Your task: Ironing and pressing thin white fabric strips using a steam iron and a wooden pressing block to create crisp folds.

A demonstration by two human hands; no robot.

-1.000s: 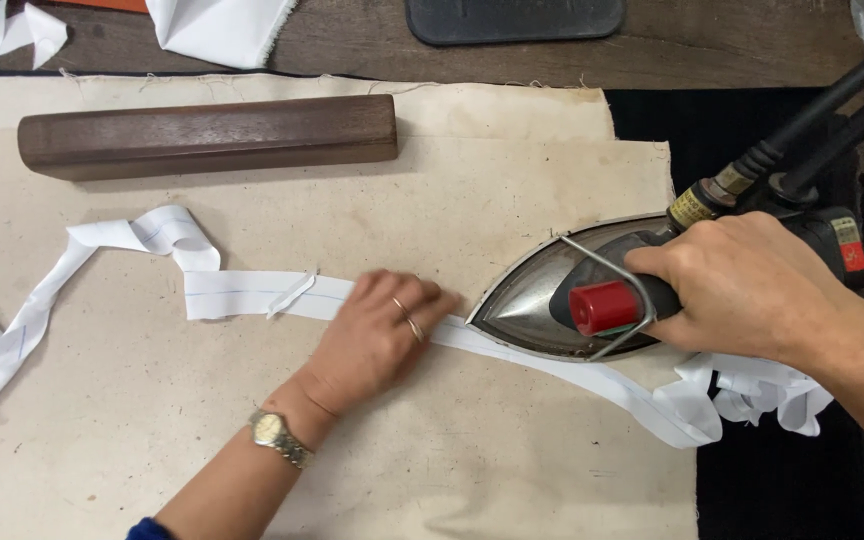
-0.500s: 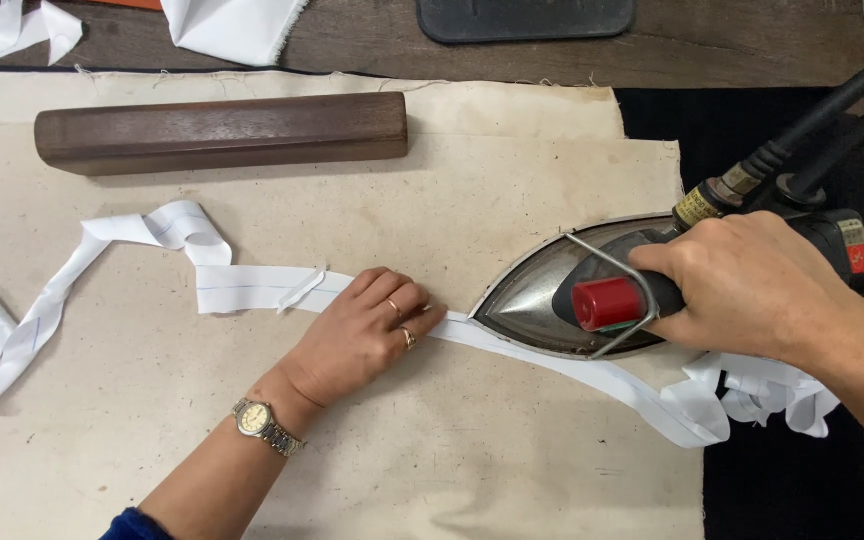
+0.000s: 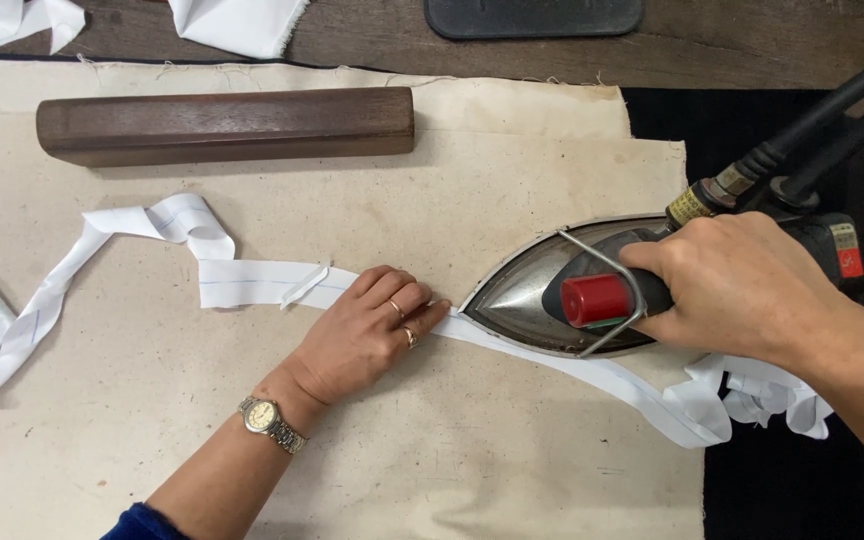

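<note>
A long white fabric strip (image 3: 252,283) runs across the beige pressing cloth (image 3: 372,450) from the left edge to a crumpled end at the right. My left hand (image 3: 367,330) lies flat on the strip, its fingers pressing the folded edge just in front of the iron's tip. My right hand (image 3: 742,285) grips the handle of a metal steam iron (image 3: 532,295) with a red knob; the iron rests on the strip, nose pointing left. My left wrist carries a metal watch, and rings show on two fingers.
A dark wooden block (image 3: 222,125) lies along the back of the cloth. Black hoses (image 3: 832,110) run from the iron to the upper right. White fabric scraps (image 3: 242,20) and a dark pad (image 3: 532,15) sit on the wooden table at the back. Black cloth (image 3: 792,490) covers the right side.
The iron and my left hand keep their places on the strip; the view has shifted slightly, so everything sits a little lower and further right in frame.
</note>
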